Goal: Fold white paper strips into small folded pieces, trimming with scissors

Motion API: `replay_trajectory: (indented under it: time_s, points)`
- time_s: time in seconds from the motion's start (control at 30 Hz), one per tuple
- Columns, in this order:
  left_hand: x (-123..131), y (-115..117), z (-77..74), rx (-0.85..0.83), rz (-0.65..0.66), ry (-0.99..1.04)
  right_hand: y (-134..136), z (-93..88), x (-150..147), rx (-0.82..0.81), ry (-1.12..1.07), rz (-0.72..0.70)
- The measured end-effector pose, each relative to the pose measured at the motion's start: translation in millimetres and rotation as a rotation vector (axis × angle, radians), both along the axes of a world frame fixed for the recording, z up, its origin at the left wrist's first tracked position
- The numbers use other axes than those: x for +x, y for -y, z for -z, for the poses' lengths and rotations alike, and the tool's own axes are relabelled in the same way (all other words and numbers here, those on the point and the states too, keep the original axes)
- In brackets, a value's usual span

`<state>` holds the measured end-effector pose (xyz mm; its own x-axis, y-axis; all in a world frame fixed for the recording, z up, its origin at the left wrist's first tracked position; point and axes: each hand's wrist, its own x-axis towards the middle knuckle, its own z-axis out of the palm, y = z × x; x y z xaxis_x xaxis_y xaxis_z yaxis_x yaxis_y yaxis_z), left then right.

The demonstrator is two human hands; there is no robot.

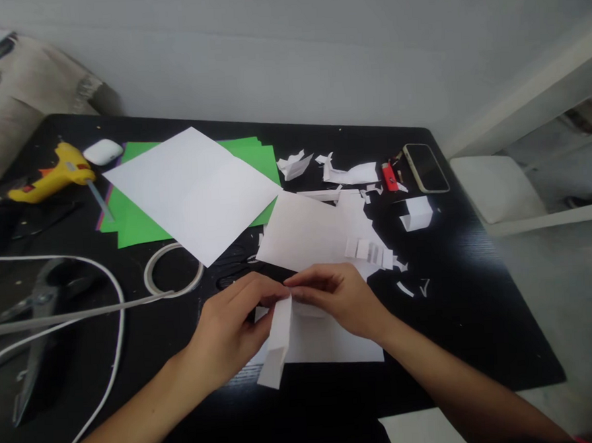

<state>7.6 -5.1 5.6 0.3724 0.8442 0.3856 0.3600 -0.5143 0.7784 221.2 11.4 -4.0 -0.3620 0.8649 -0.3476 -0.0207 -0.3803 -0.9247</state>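
Near the front of the black table, my left hand (239, 320) grips a folded white paper strip (280, 331) with thumb and fingers. The strip stands on edge, its lower end pointing toward me. My right hand (340, 298) pinches at the strip's far end, fingertips meeting those of the left hand. Beneath both hands lies a white sheet of paper (332, 348), partly covered by them. Just beyond, a cut white sheet (306, 231) carries a small pleated paper piece (370, 252).
A white sheet (190, 194) overlaps green sheets (140, 223). Left are a yellow glue gun (65, 174), a tape roll (150, 275), a white cable (120, 323) and a white case (102, 151). Right are paper scraps (353, 173), a red lighter (389, 177) and a phone (426, 168).
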Motion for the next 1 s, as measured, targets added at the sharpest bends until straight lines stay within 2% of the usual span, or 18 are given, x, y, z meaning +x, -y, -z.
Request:
replay_trajectory:
  time_s: [0.1,0.57,1.0]
  points:
    - [-0.8,0.1,-2.0,-0.021,-0.014,-0.019,-0.3,-2.6,0.9,0.014,-0.007,-0.028]
    - [-1.8,4.8,3.8,-0.116,-0.034,-0.002,-2.0,-2.1,-0.6,-0.113,-0.160,-0.041]
    - [-0.4,2.9,3.5,0.004,0.058,0.010,-0.6,-1.5,1.2,-0.172,-0.203,-0.043]
